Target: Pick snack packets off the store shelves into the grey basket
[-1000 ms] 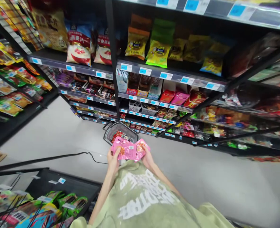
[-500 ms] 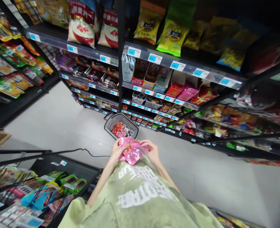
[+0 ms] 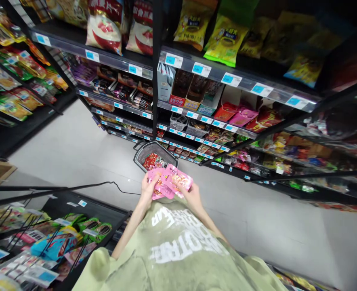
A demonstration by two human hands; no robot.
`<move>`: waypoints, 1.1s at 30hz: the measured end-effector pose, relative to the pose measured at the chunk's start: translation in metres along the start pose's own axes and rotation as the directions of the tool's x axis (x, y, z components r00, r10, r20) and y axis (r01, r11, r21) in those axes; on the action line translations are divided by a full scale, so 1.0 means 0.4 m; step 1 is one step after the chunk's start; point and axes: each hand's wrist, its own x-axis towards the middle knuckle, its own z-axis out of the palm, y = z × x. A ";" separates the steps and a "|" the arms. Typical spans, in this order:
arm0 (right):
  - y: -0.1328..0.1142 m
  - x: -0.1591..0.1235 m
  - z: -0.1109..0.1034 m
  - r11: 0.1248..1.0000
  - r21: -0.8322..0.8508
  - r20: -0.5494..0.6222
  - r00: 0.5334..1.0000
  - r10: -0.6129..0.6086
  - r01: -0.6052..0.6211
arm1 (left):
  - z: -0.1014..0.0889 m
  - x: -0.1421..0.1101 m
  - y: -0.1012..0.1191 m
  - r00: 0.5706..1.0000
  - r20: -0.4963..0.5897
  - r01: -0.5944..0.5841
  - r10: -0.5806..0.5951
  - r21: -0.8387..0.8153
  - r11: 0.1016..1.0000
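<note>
My left hand (image 3: pixel 148 189) is closed on pink snack packets (image 3: pixel 158 186), the thumb lying across their front. In my right hand (image 3: pixel 191 196) another pink snack packet (image 3: pixel 180 179) is pinched, printed with a food picture. The packets overlap in front of my shirt, and their exact number is hard to make out. Beyond them on the floor stands a grey shopping basket (image 3: pixel 138 161) with red and other small packages (image 3: pixel 153 161) inside. Its near side is partly hidden by the packets.
Tall black shelves (image 3: pixel 178 104) with boxes and bags rise ahead. Yellow snack bags (image 3: pixel 227 40) lie on an upper shelf. A display rack (image 3: pixel 106 210) with hanging packets is at lower left. A black cable (image 3: pixel 118 188) runs near my left hand; grey floor (image 3: pixel 84 149) lies between shelves.
The pink packets, crumpled together before, are now spread out flat with their printed fronts facing up. My right hand has turned and holds one packet out over the others.
</note>
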 end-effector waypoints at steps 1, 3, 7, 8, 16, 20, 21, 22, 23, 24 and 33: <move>0.006 0.004 0.000 0.999 0.014 0.023 0.999 0.044 -0.044 | 0.000 0.001 0.003 1.000 -0.021 -0.005 0.005 -0.008 1.000; 0.021 0.010 -0.005 0.998 -0.017 0.052 0.997 0.065 -0.064 | 0.000 0.002 0.008 0.998 -0.070 0.006 -0.008 -0.022 1.000; 0.043 0.010 -0.012 0.969 0.145 0.187 0.968 0.170 -0.199 | 0.001 0.001 0.021 0.995 -0.078 0.061 -0.067 -0.076 0.995; 0.046 0.008 -0.010 0.942 0.205 0.243 0.946 0.214 -0.266 | 0.002 0.001 0.024 0.995 -0.063 0.076 -0.082 -0.087 0.993; 0.071 0.018 0.008 0.907 0.305 0.118 0.957 0.266 -0.290 | 0.009 -0.001 0.026 0.975 0.067 0.218 -0.211 -0.134 0.967; 0.082 0.023 0.002 0.866 0.415 -0.006 0.951 0.310 -0.280 | 0.013 -0.004 0.027 0.958 0.085 0.285 -0.273 -0.188 0.940; 0.082 0.024 0.000 0.856 0.443 -0.033 0.949 0.312 -0.266 | 0.012 -0.004 0.029 0.956 0.081 0.294 -0.283 -0.203 0.934; 0.080 0.024 -0.002 0.847 0.469 -0.054 0.949 0.312 -0.251 | 0.012 -0.004 0.031 0.955 0.074 0.295 -0.286 -0.211 0.932; 0.078 0.024 -0.003 0.837 0.493 -0.073 0.948 0.310 -0.236 | 0.011 -0.004 0.032 0.956 0.065 0.292 -0.285 -0.212 0.933; 0.075 0.024 -0.004 0.830 0.513 -0.087 0.948 0.306 -0.221 | 0.009 -0.003 0.033 0.958 0.057 0.286 -0.280 -0.208 0.935; 0.064 0.026 -0.013 0.786 0.601 -0.082 0.968 0.239 -0.143 | -0.006 0.014 -0.002 0.986 0.055 0.161 -0.155 -0.126 0.979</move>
